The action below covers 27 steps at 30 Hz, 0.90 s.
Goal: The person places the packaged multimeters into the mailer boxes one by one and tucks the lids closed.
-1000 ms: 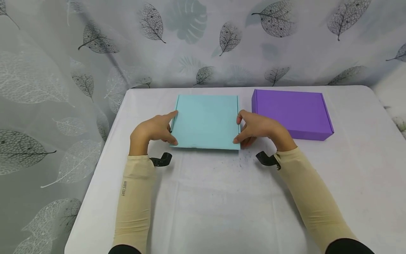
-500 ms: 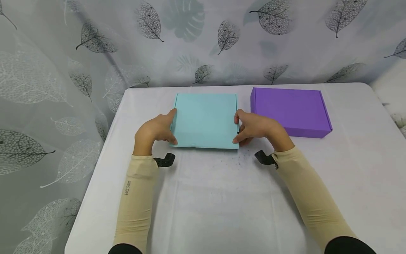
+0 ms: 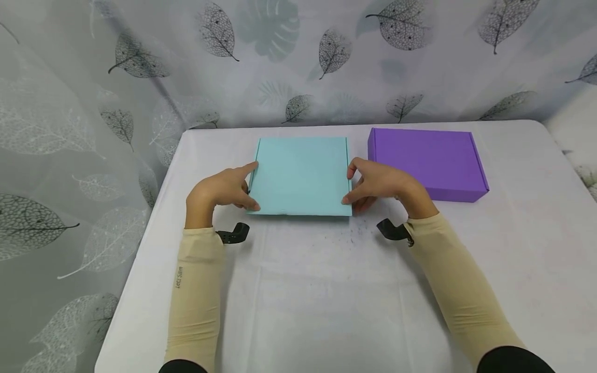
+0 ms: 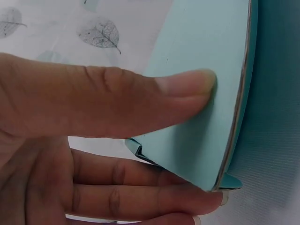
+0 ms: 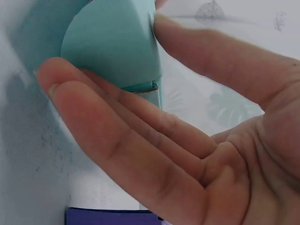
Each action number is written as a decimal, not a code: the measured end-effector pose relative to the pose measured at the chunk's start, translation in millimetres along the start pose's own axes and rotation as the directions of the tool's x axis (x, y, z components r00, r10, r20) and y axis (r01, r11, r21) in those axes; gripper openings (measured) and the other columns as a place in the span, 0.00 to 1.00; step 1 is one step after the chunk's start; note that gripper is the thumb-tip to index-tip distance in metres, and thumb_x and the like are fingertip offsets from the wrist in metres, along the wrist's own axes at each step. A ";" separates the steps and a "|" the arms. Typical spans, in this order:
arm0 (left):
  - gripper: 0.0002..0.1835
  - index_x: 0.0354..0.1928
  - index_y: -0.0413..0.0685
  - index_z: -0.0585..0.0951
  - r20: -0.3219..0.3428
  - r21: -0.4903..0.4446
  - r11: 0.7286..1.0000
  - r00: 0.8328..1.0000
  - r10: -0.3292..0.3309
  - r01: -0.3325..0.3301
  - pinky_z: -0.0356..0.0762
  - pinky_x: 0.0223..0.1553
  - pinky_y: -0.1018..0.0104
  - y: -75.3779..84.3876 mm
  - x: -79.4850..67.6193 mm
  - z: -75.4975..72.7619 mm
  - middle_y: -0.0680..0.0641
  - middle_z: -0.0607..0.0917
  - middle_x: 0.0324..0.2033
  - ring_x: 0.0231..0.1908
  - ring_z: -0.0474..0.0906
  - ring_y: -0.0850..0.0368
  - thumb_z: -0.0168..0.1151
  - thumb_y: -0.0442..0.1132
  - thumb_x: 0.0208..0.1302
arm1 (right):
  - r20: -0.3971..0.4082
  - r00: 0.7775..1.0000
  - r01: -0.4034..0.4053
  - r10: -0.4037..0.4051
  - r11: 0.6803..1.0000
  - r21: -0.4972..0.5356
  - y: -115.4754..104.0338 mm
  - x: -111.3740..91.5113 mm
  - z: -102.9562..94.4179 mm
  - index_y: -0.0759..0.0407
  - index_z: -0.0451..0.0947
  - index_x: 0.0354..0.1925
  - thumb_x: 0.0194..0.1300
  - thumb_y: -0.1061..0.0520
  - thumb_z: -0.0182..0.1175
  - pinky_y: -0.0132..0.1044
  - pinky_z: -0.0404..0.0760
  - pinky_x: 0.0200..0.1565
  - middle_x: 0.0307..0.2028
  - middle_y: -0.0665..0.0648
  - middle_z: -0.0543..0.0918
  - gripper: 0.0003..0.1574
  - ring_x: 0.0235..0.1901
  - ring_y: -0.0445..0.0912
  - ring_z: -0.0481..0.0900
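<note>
A light teal cardboard box [image 3: 302,176] lies near the table's far edge, its flat lid facing up. At its left side my left hand [image 3: 221,190] grips the front corner, index finger stretched along the side edge. The left wrist view shows the thumb [image 4: 187,89] laid on the lid and the other fingers [image 4: 140,201] below the lid's edge. My right hand [image 3: 380,184] holds the front right corner, thumb on the lid's edge and index finger bent against the side. In the right wrist view, its fingers [image 5: 112,136] extend beside a rounded teal flap [image 5: 112,42].
A purple box [image 3: 429,163] lies to the right of the teal one, just beyond my right hand. White cloth covers the table [image 3: 317,300]. A leaf-patterned curtain [image 3: 280,77] hangs behind and along the left. Black wrist mounts [image 3: 235,234] jut inward from both sleeves.
My left wrist has swung a little right and then back left. Both hands stay at the teal box's front corners, and the box has hardly moved.
</note>
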<state>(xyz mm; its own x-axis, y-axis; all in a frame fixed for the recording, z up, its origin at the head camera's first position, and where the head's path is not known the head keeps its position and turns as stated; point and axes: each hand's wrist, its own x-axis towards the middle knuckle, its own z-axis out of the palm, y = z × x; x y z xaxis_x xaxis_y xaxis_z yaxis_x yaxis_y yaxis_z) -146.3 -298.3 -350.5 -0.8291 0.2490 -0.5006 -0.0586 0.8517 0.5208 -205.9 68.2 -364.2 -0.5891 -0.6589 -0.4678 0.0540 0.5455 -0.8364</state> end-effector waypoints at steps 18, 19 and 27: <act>0.60 0.83 0.45 0.46 -0.054 0.032 0.998 0.997 -0.049 0.051 0.72 0.53 0.47 7.7 1.1 4.3 0.43 0.85 0.30 0.34 0.82 0.50 0.78 0.41 0.60 | -0.018 1.000 -0.001 -0.002 0.978 -0.209 -3.4 8.0 3.8 0.65 0.57 0.57 0.63 0.62 0.75 0.51 0.82 0.49 0.36 0.61 0.89 0.38 0.37 0.58 0.89; 0.60 0.83 0.45 0.46 -0.058 0.036 0.998 0.997 -0.053 0.055 0.72 0.53 0.47 8.7 1.7 4.9 0.43 0.84 0.30 0.34 0.82 0.50 0.79 0.41 0.59 | -0.019 1.000 0.002 -0.006 0.975 -0.223 -3.5 7.8 4.1 0.65 0.57 0.56 0.63 0.62 0.75 0.51 0.82 0.48 0.36 0.61 0.89 0.39 0.37 0.58 0.89; 0.60 0.82 0.46 0.49 -0.081 0.056 0.997 0.995 -0.055 0.060 0.75 0.50 0.47 13.6 6.8 10.1 0.41 0.87 0.38 0.35 0.84 0.49 0.80 0.36 0.55 | -0.053 0.999 -0.008 -0.009 0.950 -0.312 -1.9 6.1 6.3 0.64 0.59 0.55 0.62 0.60 0.76 0.48 0.78 0.43 0.35 0.60 0.88 0.38 0.35 0.55 0.88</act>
<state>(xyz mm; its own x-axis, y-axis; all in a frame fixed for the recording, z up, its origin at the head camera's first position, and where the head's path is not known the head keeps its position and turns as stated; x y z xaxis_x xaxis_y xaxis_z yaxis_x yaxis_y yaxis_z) -147.1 -280.4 -353.9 -0.8671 0.1635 -0.4705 -0.0766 0.8895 0.4504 -204.5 59.9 -367.3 -0.6313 -0.6357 -0.4442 -0.1958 0.6848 -0.7019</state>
